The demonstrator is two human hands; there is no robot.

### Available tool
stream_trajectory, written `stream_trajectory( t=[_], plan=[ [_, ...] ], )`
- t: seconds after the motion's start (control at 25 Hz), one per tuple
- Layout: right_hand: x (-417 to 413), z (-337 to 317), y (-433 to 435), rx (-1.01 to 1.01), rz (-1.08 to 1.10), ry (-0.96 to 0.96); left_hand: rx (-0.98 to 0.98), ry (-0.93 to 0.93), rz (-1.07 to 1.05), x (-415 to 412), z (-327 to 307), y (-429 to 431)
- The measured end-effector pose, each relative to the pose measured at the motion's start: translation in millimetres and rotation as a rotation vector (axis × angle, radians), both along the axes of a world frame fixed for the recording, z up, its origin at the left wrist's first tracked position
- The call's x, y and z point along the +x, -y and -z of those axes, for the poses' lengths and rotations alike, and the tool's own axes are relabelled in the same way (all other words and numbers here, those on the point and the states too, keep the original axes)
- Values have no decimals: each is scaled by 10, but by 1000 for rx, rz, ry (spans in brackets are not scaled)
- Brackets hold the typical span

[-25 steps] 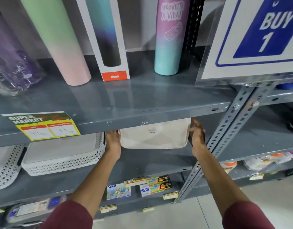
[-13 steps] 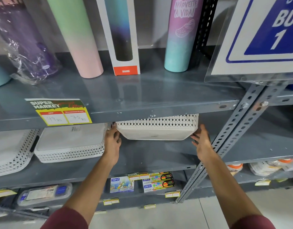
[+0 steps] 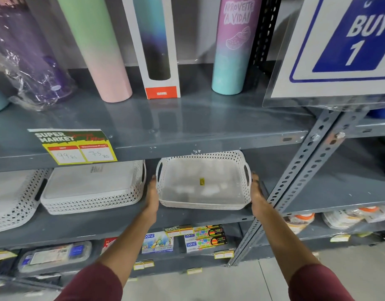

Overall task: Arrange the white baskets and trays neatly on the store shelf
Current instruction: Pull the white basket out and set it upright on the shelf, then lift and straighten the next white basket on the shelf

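Both hands, left [image 3: 152, 195] and right [image 3: 257, 195], grip a white perforated plastic basket [image 3: 203, 181] by its sides on the grey metal shelf [image 3: 209, 216], under a "SUPER MARKET" tag [image 3: 73, 146] reading 99/75.

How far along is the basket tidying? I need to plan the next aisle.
Partly done. Two white baskets already sit upside down side by side on the middle shelf. In hand: the left hand and right hand press the sides of a third basket, open side tipped forward. Left: setting it level in line with the others.
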State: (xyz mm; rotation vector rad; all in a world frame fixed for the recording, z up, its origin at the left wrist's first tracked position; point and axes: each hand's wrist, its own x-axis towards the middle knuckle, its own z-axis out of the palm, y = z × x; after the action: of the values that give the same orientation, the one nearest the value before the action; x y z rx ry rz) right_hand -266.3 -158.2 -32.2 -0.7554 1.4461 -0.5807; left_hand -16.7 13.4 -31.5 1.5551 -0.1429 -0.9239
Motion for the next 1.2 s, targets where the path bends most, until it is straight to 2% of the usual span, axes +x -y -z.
stream_trajectory(
  t=[0.08,0.16,0.2,0.28,0.4,0.48,0.56,0.72,0.84,0.92,1.04,1.2],
  plan=[
    [23,-225,-157,-175,-156,-287,-3,68,32,-43,-122,-7],
    [143,-387,-351,-608,-289,-561,-7,254,83,57,-165,-114],
    [248,-516,-449,-803,-337,-586,-23,356,95,143,-204,-212],
    [586,-578,-603,-979,-426,-444,-35,512,23,427,-279,-498],
    [1174,-635,-820,-870,-544,-267,40,632,-184,940,-360,-793],
    [1730,-667,-1078,-796,-670,-164,151,614,-379,1472,-309,-1129],
    [2196,-632,-1291,-705,-748,-99,248,539,-465,1895,-228,-1390],
    [2885,-480,-1502,-477,-760,-108,411,527,-288,2499,-236,-1651],
    [3239,-5,-1306,-327,-693,-170,598,548,-219,2973,-141,-1671],
    [3378,83,-1351,-362,-697,-245,566,505,-191,3065,-124,-1679],
    [3407,-118,-1635,-455,-657,-310,401,424,-176,3042,-44,-1748],
    [3384,-39,-1639,-537,-500,-251,203,384,-101,3173,97,-1928]
  ],
)
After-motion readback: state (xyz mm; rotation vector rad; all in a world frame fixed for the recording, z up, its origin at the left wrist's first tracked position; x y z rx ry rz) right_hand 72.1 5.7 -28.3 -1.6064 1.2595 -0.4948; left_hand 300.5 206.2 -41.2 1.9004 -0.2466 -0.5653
